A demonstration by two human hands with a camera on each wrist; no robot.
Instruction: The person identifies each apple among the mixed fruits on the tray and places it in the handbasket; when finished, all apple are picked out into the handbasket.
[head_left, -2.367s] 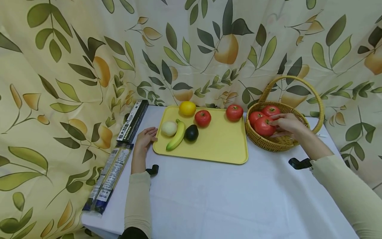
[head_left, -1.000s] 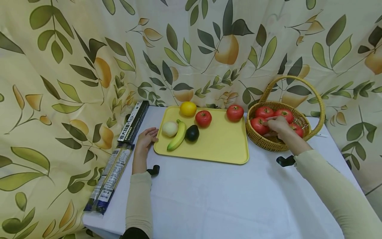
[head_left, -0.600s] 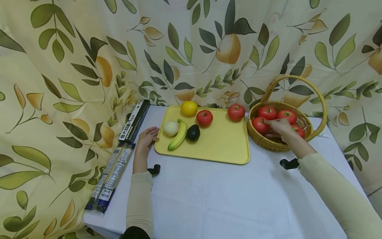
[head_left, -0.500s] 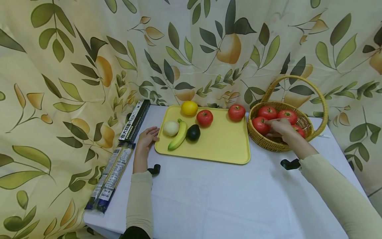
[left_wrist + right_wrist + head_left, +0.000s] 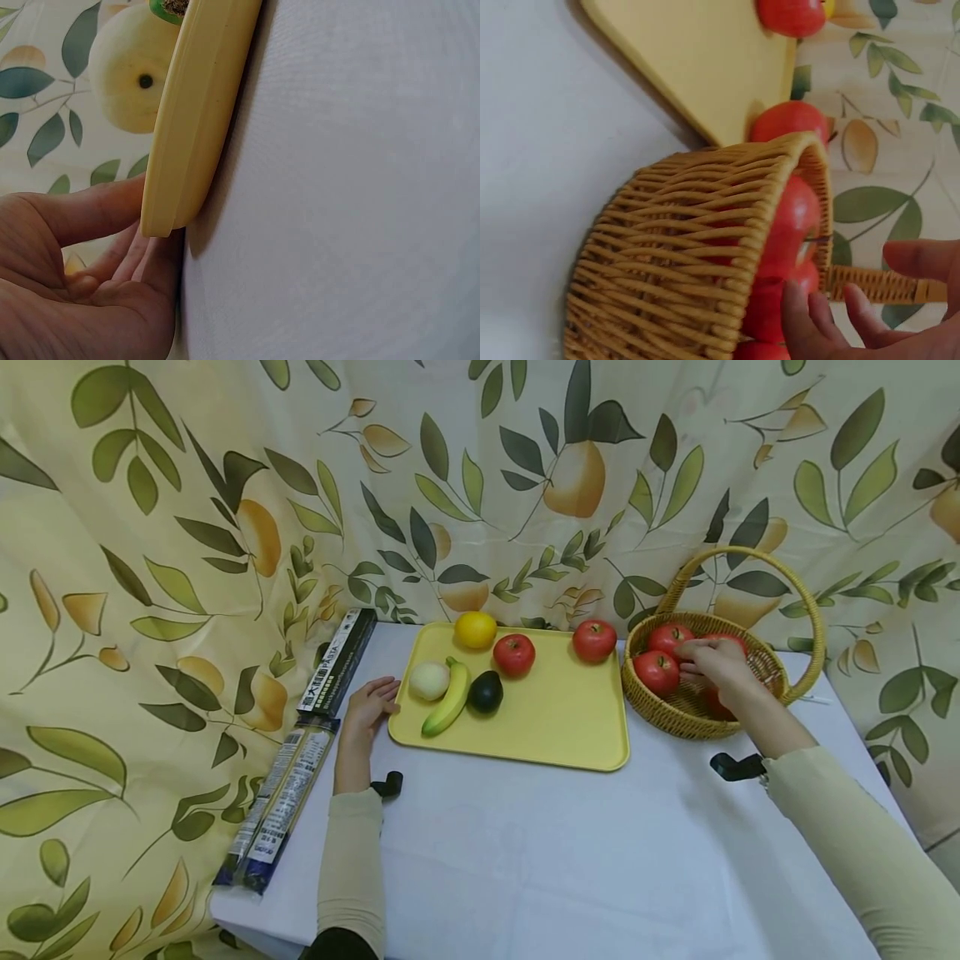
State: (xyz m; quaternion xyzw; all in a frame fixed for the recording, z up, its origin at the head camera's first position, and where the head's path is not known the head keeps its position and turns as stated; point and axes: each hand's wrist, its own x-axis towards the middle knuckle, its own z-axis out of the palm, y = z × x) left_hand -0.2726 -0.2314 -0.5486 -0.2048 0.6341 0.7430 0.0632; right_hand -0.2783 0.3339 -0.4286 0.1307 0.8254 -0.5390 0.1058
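Observation:
My right hand [image 5: 716, 668] is over the wicker basket [image 5: 667, 720], fingers apart and holding nothing in the right wrist view. Beneath and around it lie several red apples, among them a front-left apple [image 5: 657, 673] and a back-left apple [image 5: 670, 637]; the hand partly hides the others. My left hand [image 5: 369, 706] rests at the left edge of the yellow tray [image 5: 555, 727]; its thumb touches the rim [image 5: 169, 202] in the left wrist view. On the tray are a lemon [image 5: 475, 631], a pale round fruit [image 5: 429, 681], a banana [image 5: 447, 700], an avocado [image 5: 485, 692] and two apples [image 5: 513, 656].
Left of the tray lie a black pasta box [image 5: 339, 664] and pasta packets [image 5: 281, 802] along the table edge. A leaf-patterned curtain [image 5: 480, 485] hangs behind the white-covered table [image 5: 540, 852]. The basket's tall handle [image 5: 806, 610] arches over its right side.
My right hand has come off the front-left apple and moved slightly up and right. One apple under it now shows nearer the basket's front. The left hand stays at the tray edge.

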